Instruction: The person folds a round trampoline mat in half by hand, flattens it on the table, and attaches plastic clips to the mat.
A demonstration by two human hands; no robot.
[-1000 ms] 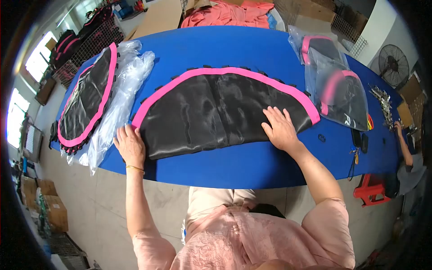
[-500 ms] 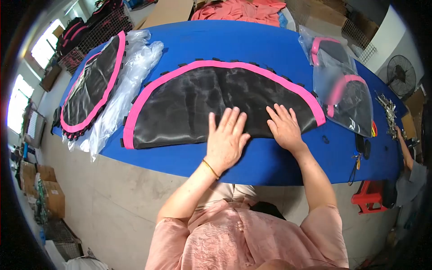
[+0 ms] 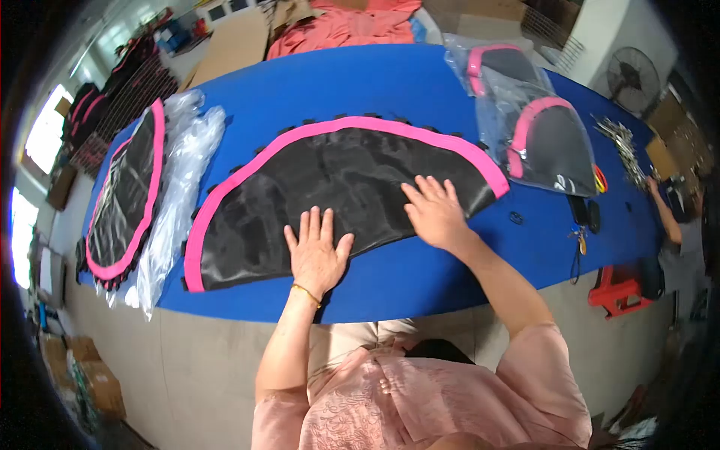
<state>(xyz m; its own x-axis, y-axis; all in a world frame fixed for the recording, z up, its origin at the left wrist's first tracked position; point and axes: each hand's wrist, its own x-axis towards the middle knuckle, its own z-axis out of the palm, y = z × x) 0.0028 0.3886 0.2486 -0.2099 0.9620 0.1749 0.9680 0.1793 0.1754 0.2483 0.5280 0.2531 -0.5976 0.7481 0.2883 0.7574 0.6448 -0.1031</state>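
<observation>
A black woven mat (image 3: 360, 169) with a pink border and small black tabs along its curved edge lies folded into a half-moon on the blue table. My left hand (image 3: 316, 253) rests flat near its straight front edge, fingers spread, a gold bracelet at the wrist. Farther right, my right hand (image 3: 437, 212) presses palm down on the same mat, fingers apart. Neither hand grips anything.
A similar pink-edged mat (image 3: 124, 206) and crumpled clear plastic (image 3: 176, 202) lie at left. Bagged pink-and-black pieces (image 3: 551, 142), keys (image 3: 581, 241) and a pile of metal parts (image 3: 621, 142) are at right. Another person's arm (image 3: 664, 210) reaches in near a red stool (image 3: 619, 292).
My left hand has slid left along the mat, widening the space between my hands. The right hand stays near the same part of the mat. The camera view has turned and shifted.
</observation>
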